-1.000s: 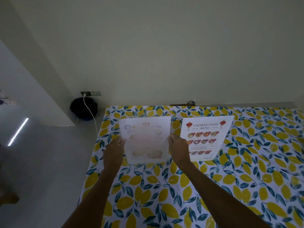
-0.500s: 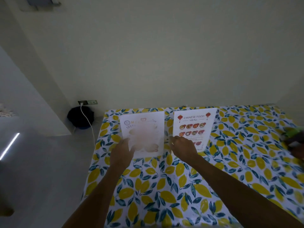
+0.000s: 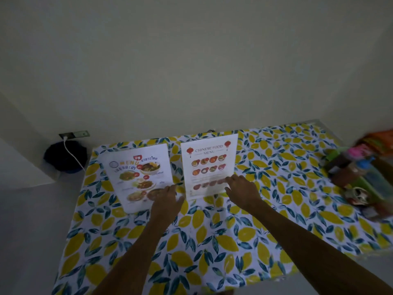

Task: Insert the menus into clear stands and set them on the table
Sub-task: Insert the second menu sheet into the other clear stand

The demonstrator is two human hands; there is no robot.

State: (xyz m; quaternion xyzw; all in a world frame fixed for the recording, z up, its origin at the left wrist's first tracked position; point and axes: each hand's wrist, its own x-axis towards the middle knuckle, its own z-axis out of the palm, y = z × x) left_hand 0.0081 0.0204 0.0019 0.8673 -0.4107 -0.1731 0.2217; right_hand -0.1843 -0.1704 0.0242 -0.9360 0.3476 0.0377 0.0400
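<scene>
Head view: Thai menu stand point(image 3: 139, 176) and Chinese menu stand point(image 3: 209, 167) stood upright, side by side on tablecloth point(image 3: 212, 241). Left hand point(image 3: 168, 199), right hand point(image 3: 242, 190) flanked Chinese stand's lower edges, fingers spread, nothing grasped. Judged light, rigid, slippery acrylic; take by side edges.

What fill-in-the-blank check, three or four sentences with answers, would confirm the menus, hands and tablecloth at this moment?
1. The menu stand between the two hands is headed "CHINESE ____ MENU".
2. The right hand rests its fingers on the lower ____ corner of that stand.
3. The left hand lies between the two stands, with the other menu stand to its ____.
4. The tablecloth is printed with yellow ____ and dark leaves.

Missing words: food; right; left; lemons
</scene>
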